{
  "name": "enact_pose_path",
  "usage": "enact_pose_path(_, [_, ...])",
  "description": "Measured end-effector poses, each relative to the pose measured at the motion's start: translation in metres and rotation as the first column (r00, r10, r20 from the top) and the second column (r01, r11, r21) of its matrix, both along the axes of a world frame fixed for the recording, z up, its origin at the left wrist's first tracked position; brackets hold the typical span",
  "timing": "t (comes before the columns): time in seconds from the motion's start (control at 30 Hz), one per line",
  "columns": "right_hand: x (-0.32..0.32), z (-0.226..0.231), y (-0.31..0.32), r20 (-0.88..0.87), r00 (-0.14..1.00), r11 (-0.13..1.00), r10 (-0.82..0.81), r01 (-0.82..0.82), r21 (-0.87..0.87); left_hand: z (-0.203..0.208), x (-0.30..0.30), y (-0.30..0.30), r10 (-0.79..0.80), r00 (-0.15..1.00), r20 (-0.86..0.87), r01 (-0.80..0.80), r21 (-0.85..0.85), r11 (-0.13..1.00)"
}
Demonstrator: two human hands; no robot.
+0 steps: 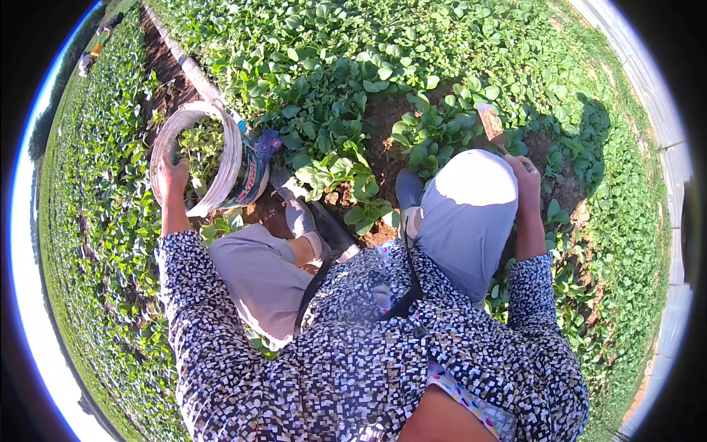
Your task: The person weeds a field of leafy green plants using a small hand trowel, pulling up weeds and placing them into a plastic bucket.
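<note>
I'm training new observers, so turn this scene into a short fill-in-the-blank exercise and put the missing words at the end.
1. The left hand grips the rim of the bucket, while the flat-bladed tool is in the ____ hand.
2. The leaves inside the bucket are ____ in colour.
3. The foot nearer the bucket is the person's ____ one.

Missing words: right; green; left.

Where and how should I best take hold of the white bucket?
Likely by the rim of the white bucket, at its left side, coming from your own side with the left hand hooked over the edge. The open top leaves that edge exposed, and the hand lies on it; greens inside make the middle a poorer hold.
</note>
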State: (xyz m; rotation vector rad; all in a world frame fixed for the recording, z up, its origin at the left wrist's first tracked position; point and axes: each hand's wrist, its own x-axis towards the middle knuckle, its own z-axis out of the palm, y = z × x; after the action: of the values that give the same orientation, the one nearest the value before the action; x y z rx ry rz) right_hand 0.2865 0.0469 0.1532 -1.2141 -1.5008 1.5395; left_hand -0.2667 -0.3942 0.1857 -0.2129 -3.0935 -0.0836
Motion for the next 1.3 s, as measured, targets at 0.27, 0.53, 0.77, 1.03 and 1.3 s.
enact_pose_path(0.27, [-0.027, 0.082, -0.023, -0.147, 0.988, 0.995, 0.044, -0.057, -0.082, -0.002, 0.017, 0.044, -0.178, 0.956, -0.232, 0.255, 0.358, 0.899])
enact_pose_path(0.53, [-0.124, 0.160, -0.029, -0.619, 0.748, 0.887, 0.239, -0.427, -0.174, 0.032, 0.085, 0.094, -0.291, 0.944, -0.154, 0.323, 0.599, 0.733])
enact_pose_path(0.77, [-0.251, 0.137, -0.056, -0.588, 0.735, 0.796, 0.337, -0.556, -0.239, -0.026, 0.034, 0.029, 0.019, 0.955, -0.297, 0.115, 0.428, 0.897])
enact_pose_path(1.03, [-0.287, 0.130, -0.099, -0.504, 0.736, 0.717, 0.453, -0.636, -0.284, -0.044, -0.016, -0.103, 0.509, 0.820, 0.262, -0.469, 0.817, 0.335])
enact_pose_path(1.3, [-0.301, 0.074, -0.138, 0.305, 0.450, 0.484, 0.839, -0.874, -0.042, -0.030, 0.099, -0.033, -0.041, 0.833, 0.551, -0.553, 0.831, -0.064])
